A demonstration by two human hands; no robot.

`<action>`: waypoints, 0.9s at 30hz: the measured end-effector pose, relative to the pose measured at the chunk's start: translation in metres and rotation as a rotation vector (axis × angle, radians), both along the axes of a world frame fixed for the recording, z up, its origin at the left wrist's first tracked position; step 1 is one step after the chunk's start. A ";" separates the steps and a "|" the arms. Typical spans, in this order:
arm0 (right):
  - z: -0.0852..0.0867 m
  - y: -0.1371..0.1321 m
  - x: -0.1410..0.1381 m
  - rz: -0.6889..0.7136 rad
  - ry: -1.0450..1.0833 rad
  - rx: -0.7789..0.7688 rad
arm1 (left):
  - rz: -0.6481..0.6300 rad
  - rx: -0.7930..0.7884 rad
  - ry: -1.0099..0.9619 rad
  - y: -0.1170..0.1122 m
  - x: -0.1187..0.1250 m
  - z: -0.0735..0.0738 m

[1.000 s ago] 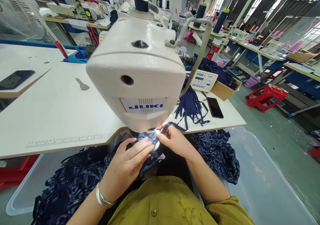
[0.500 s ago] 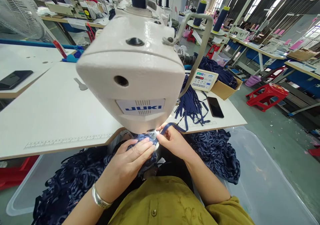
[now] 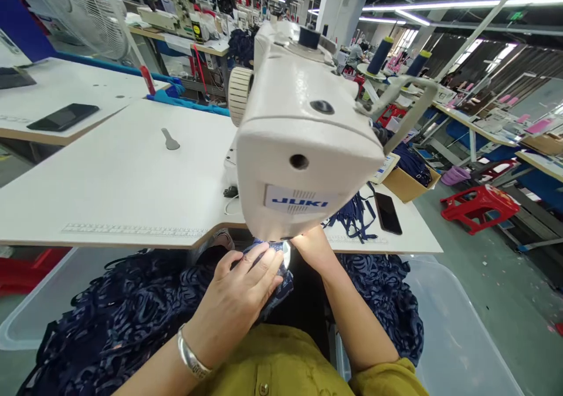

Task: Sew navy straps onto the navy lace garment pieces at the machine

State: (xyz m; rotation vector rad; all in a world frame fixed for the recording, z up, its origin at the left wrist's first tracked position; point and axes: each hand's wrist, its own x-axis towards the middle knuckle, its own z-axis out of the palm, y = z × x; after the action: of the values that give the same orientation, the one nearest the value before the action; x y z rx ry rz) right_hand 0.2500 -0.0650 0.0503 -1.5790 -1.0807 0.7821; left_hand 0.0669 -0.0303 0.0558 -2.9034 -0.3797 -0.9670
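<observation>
Navy patterned fabric point(image 3: 281, 290) lies beneath the head of a white JUKI sewing machine point(image 3: 303, 149) and hangs down at the front. My left hand point(image 3: 246, 287) rests on this fabric from the left, its fingers stretched out and the thumb apart. Close to the needle area, on the right, is my right hand point(image 3: 314, 250). Its fingertips are behind the machine head, so what they hold is hidden. Navy straps point(image 3: 354, 217) lie in a bunch on the white table point(image 3: 132, 179), just beyond my right hand.
Heaps of navy patterned fabric point(image 3: 132, 302) lie in a clear plastic tub point(image 3: 457, 320) below the table edge. A phone point(image 3: 387, 213) and a cardboard box point(image 3: 407, 183) are on the right. A flat grey metal piece point(image 3: 170, 140) lies left; a red stool point(image 3: 479, 208) stands beyond.
The view has turned left, so the machine appears farther right. My right hand's fingers, which pinched a navy strap, have gone behind the machine head. My left hand stays on the fabric.
</observation>
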 end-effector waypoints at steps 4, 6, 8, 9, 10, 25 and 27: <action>-0.007 0.006 0.003 -0.043 -0.094 0.012 | 0.074 0.008 0.018 -0.003 0.003 -0.001; -0.010 0.009 0.003 -0.038 -0.107 0.023 | 0.086 0.004 0.019 -0.005 0.004 -0.001; -0.012 0.011 0.003 -0.034 -0.123 0.030 | 0.090 -0.010 0.012 -0.005 0.005 -0.001; -0.012 0.012 0.003 -0.036 -0.134 0.034 | 0.090 -0.016 0.008 -0.006 0.005 -0.001; -0.012 0.012 0.003 -0.040 -0.145 0.038 | 0.091 -0.020 0.004 -0.006 0.005 -0.001; -0.008 0.015 -0.002 -0.044 -0.186 0.123 | 0.117 -0.002 0.011 -0.006 0.008 -0.006; -0.010 0.016 -0.001 -0.031 -0.188 0.130 | 0.122 0.002 0.025 -0.006 0.007 -0.008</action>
State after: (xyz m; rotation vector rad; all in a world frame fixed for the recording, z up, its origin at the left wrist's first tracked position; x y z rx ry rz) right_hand 0.2487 -0.0491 0.0405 -1.5777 -1.2137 0.5391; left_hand 0.0737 -0.0367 0.0480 -2.8489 -0.5460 -0.9117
